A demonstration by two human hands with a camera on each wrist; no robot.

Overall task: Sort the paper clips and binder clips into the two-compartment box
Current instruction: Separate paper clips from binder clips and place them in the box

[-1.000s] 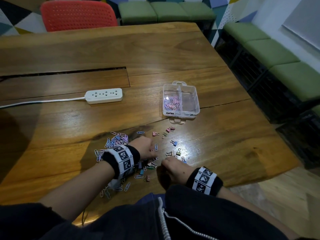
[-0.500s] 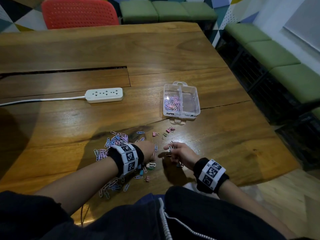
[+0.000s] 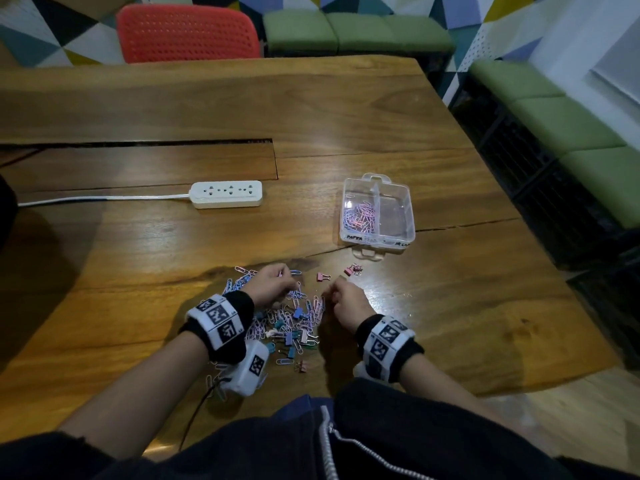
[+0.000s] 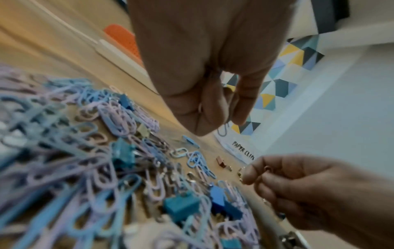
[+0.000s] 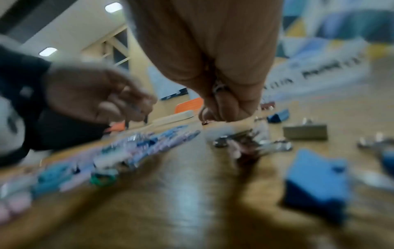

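The clear two-compartment box (image 3: 394,233) stands on the table beyond my hands, with pink and lilac paper clips (image 3: 360,216) in its left compartment and nothing showing in the right one. A mixed pile of paper clips and binder clips (image 3: 294,323) lies between my wrists. Over the pile's far edge, my left hand (image 3: 289,280) has curled fingers pinching a blue paper clip (image 4: 223,131). My right hand (image 3: 332,292) is closed in a fist just right of the pile, and wire loops of binder clips (image 5: 219,88) stick out of it. Pink binder clips (image 3: 353,270) lie loose just before the box.
A white power strip (image 3: 227,199) with its cord lies far left of the box. A long slot (image 3: 156,143) runs across the tabletop behind it. A red chair (image 3: 187,32) and green benches (image 3: 571,116) border the table, whose right edge is near the box.
My right hand has come forward from the table's near edge to the pile and closed. The loose binder clips that lay right of the pile are gone from there. The left hand stays put.
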